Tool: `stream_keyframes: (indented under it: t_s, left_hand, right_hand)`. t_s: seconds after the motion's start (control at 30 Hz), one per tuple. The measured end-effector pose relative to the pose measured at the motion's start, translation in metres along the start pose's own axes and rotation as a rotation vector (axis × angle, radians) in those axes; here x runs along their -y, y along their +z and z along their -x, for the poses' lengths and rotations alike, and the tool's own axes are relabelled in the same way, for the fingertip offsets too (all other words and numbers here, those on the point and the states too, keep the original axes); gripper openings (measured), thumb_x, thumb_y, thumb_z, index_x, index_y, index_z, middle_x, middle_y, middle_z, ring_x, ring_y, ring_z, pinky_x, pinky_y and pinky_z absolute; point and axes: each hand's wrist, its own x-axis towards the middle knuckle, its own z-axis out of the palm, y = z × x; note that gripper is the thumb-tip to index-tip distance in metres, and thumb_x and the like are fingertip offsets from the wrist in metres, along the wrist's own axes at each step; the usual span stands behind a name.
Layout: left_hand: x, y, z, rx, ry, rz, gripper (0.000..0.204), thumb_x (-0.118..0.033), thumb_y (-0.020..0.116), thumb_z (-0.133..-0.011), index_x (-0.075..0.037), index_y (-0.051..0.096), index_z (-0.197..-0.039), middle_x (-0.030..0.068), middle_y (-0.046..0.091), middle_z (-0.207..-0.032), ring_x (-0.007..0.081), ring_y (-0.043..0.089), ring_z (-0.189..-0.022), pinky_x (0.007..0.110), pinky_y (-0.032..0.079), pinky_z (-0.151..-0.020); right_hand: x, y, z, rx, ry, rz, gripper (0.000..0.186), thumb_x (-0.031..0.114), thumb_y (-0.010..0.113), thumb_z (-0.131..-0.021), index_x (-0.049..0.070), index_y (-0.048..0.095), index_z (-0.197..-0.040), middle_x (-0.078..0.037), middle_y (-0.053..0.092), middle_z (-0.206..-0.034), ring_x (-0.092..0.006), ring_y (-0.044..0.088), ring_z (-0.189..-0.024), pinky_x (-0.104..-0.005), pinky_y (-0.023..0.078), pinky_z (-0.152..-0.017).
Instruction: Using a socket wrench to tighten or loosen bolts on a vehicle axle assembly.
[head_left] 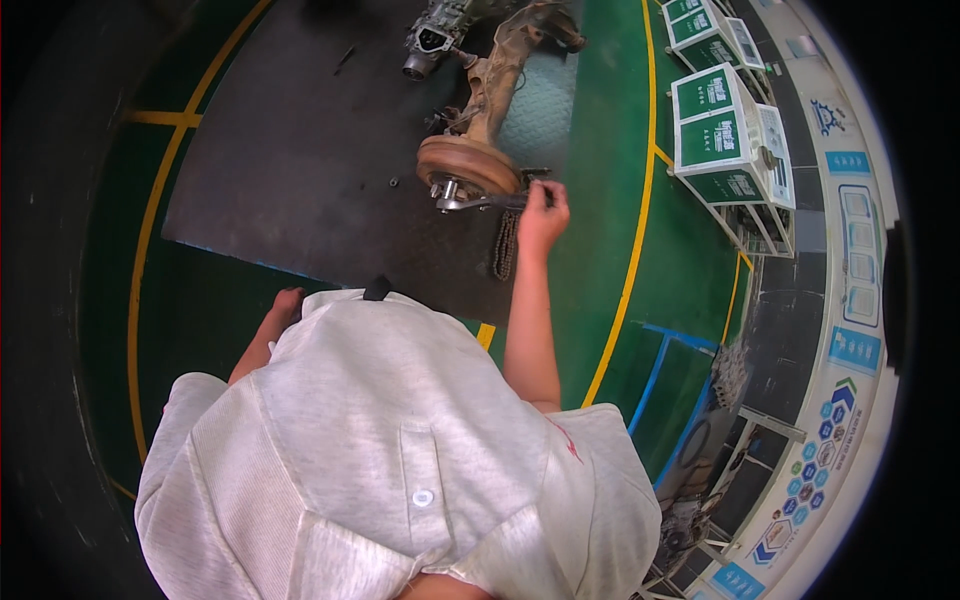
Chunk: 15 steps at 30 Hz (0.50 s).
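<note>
Silver ratchet (482, 202) lies crosswise, head leftward, in right hand (545, 208).

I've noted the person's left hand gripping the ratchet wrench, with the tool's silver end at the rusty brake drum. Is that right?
The hand is wrong: the head view shows the right hand gripping the ratchet wrench, with the tool's silver end at the rusty brake drum.

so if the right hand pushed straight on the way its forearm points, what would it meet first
Probably the small dark piece beside the brown drum, just beyond the right hand, though depth is unclear and it might pass over.
</note>
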Motion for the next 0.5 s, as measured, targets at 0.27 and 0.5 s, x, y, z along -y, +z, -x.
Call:
stream_keyframes:
  t_s: [0.27,0.5]
  left_hand:
    - [-0.024,-0.018,0.012,-0.033,-0.179,0.26,0.02,-0.011,0.056,-0.083,0.006,0.064,-0.09,0.0151,0.065,-0.083,0.0268,0.062,-0.073,0.038,0.051,-0.066]
    - [-0.039,-0.017,0.013,-0.019,-0.191,0.022,0.021,-0.015,0.056,-0.084,0.003,0.066,-0.087,0.014,0.065,-0.08,0.0257,0.062,-0.071,0.037,0.05,-0.065]
  right_hand:
    - [-0.13,-0.053,-0.016,-0.129,0.23,-0.078,0.024,0.021,0.06,-0.088,0.001,0.057,-0.076,-0.003,0.058,-0.065,-0.0123,0.051,-0.061,-0.0291,0.042,-0.058]
    - [-0.228,-0.076,0.039,-0.053,1.226,-0.377,0.022,0.028,0.068,-0.081,0.009,0.057,-0.081,-0.001,0.052,-0.061,-0.0144,0.046,-0.044,-0.0252,0.038,-0.039]
